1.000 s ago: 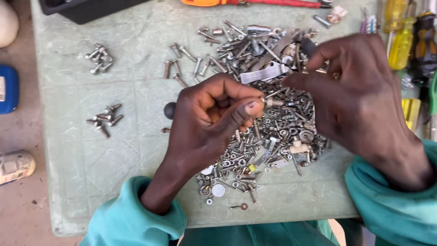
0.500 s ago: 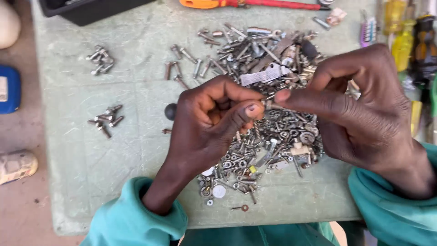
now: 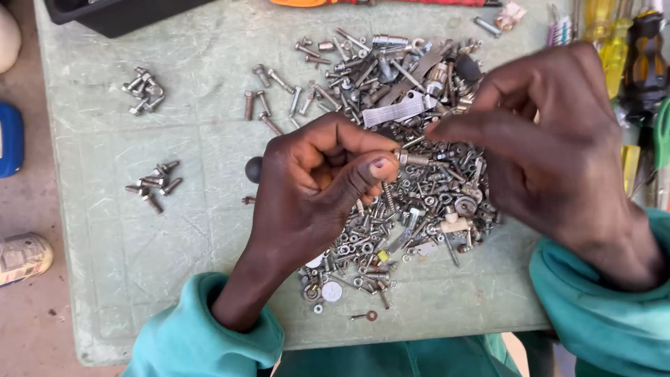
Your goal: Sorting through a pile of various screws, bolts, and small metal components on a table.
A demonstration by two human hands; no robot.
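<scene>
1. The left hand [image 3: 317, 185] pinches a small threaded silver screw [image 3: 413, 159] between thumb and forefinger, fingers clamped on its head end, above a large heap of mixed silver screws, nuts and washers [image 3: 405, 202].
2. The right hand [image 3: 551, 150] hovers just beside the screw's tip, its fingers drawn together; whether they touch it cannot be told.
3. Two small clusters of grey bolts [image 3: 152, 185] lie well apart on the scuffed pale green tabletop [image 3: 125, 251].

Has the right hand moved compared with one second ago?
Yes. The right hand moved toward the left hand, its fingertips now over the screw pile beside the flat metal plate.
</scene>
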